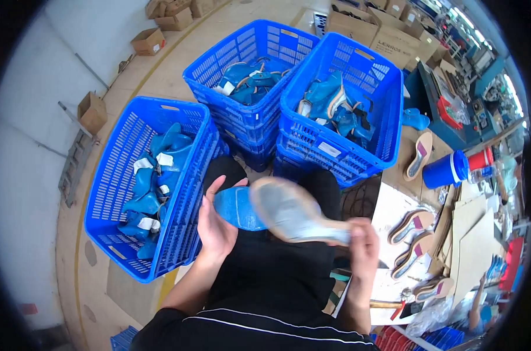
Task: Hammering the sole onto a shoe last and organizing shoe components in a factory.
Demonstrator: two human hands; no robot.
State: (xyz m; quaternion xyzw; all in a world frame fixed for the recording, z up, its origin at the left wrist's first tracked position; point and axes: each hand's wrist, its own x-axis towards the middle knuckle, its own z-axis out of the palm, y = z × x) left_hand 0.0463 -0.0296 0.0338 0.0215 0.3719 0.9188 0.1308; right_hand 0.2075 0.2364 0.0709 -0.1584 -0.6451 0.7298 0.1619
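Observation:
Over my lap, my left hand (pixel 216 225) is closed round a blue shoe last (pixel 236 209), its bottom turned up. My right hand (pixel 364 243) pinches a shoe sole (pixel 289 212) by its narrow heel end. The sole has a tan rim and a grey inner face, slightly smeared by motion. Its broad toe part overlaps the last in this view; whether the two touch, I cannot tell. To my right, several similar soles (pixel 415 225) with dark red patches lie on the white worktable (pixel 388 202).
Stacked blue crates stand left (pixel 138 260), ahead (pixel 198 76) and ahead right (pixel 388 140), holding blue lasts, some with white tags. A blue bucket (pixel 440 171), another sole (pixel 419 155) and a hammer (pixel 387 304) are on my right. Cardboard boxes (pixel 148 42) sit by the left wall.

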